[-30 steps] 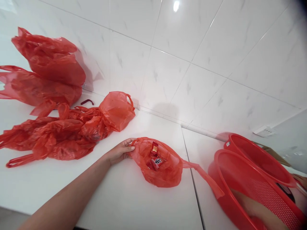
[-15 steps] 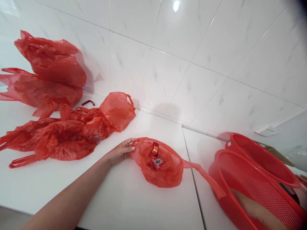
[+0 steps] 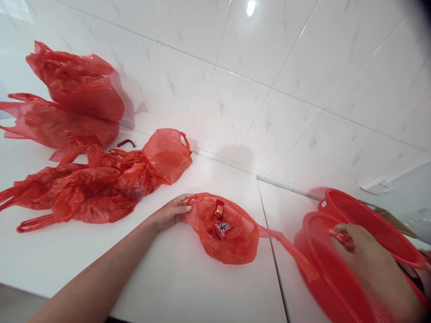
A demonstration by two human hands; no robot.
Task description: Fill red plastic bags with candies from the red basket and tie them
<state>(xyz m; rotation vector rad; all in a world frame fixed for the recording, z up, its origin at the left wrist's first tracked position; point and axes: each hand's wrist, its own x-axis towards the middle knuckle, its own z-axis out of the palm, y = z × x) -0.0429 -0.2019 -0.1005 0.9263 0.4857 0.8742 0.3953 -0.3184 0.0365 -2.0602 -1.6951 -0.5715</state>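
Right hand (image 3: 367, 262), down inside the near right red basket (image 3: 321, 249) a moment ago, now up over it, gripping a red packet (image 3: 344, 239): pick looks made, not yet bagged. Left hand (image 3: 172, 214) unmoved, pinching left edge of open red bag (image 3: 232, 252), mid-scene, wrapped snacks (image 3: 219, 210) inside

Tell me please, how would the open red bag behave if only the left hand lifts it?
The open red bag would probably sag and fold, since its film looks thin and wrinkled. It is likely light, as only a few small packets show inside. It may tip and spill them, because its mouth gapes and the left hand pinches one side.
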